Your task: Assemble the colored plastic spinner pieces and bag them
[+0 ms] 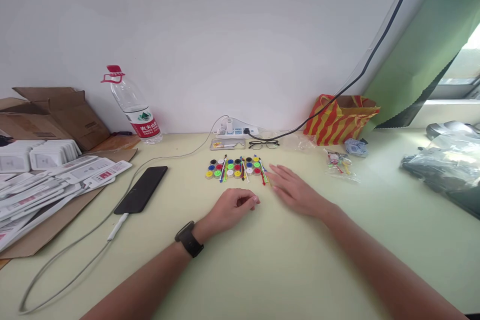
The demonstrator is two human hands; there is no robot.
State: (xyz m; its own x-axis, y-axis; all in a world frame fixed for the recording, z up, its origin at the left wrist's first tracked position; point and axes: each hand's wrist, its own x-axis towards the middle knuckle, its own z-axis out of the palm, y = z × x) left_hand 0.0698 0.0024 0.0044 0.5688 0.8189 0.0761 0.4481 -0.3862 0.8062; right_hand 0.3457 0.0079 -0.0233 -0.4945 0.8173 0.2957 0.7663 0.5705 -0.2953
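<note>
While the right hand (296, 192) is spread, the rightmost of 3 stick bundles (263, 172) lies just left of its fingertips, long axis pointing away across the tabletop (300, 270); the curled left hand (233, 207), contents unclear, is slightly farther.

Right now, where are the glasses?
In the head view, the glasses lie near the middle, close to the wall, just right of the clear case and behind the coloured discs.

A plain, greyish-white wall (240, 35) rises behind the broad, pale green bench (262, 270). Over on the far right, a green curtain (423, 40) hangs by the window (461, 72), where daylight glares white.
</note>
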